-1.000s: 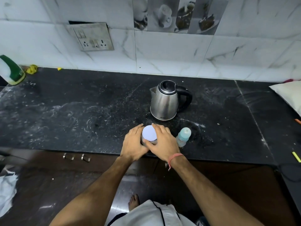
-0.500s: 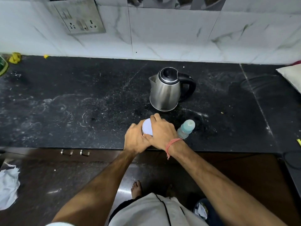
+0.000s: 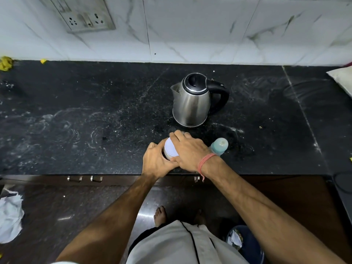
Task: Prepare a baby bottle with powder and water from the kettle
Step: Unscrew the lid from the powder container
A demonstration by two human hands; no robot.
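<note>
Seen from the head camera, a black stone worktop (image 3: 95, 111), dusted with pale smears and specks, runs below a white marble-tiled wall that carries a switch and socket plate (image 3: 83, 16). A steel kettle (image 3: 192, 103) with a black lid and handle stands upright towards the back, spout to the left, just beyond the hands. A baby bottle (image 3: 219, 146) with a pale blue-green cap stands just to the right of the right wrist, partly hidden behind it. Yellow scraps (image 3: 5, 62) lie at the far left edge by the wall, a pale cushion-like thing (image 3: 342, 80) shows at the right edge, and crumpled white paper (image 3: 9, 216) lies on the floor at lower left. Near the front edge a person holds a small round container with a pale lid (image 3: 170, 148): the left hand (image 3: 156, 161) wraps its fingers around the body from the left, while the right hand (image 3: 188, 151), a red thread at the wrist, lies over the lid with fingers curled round its rim. Both forearms reach forward from below. The container's contents cannot be seen.
</note>
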